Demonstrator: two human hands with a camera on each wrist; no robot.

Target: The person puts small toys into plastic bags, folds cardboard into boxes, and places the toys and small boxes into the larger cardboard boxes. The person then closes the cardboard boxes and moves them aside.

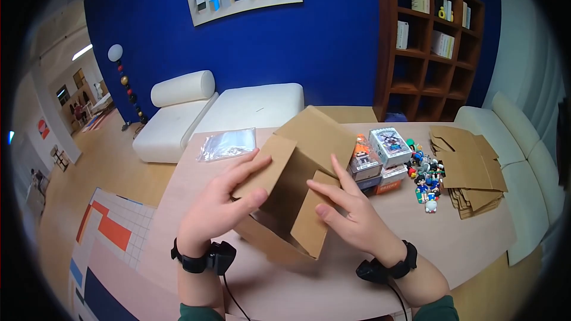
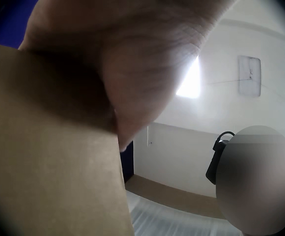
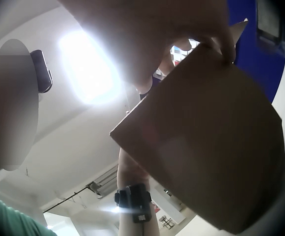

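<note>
An open cardboard box [image 1: 270, 238] stands tilted over the table in the head view, its dark inside facing up between my hands. My left hand [image 1: 217, 208] lies on the left flap [image 1: 275, 169], fingers extended across it and thumb near its lower edge. On the other side, my right hand [image 1: 357, 217] rests on the right flap [image 1: 309, 220], its fingers straight and its thumb against the cardboard. The far flap [image 1: 318, 134] stands up behind. In the left wrist view, the palm [image 2: 142, 64] is close against brown cardboard [image 2: 54, 147]. Cardboard [image 3: 206, 142] also fills much of the right wrist view.
Clear plastic bags [image 1: 227, 144] lie at the table's back left. Right of the box are several small toy boxes [image 1: 389, 147] and a cluster of small figures [image 1: 428, 181]. Flattened cardboard boxes [image 1: 473, 169] are stacked at the table's right end. A cable runs from each wrist camera.
</note>
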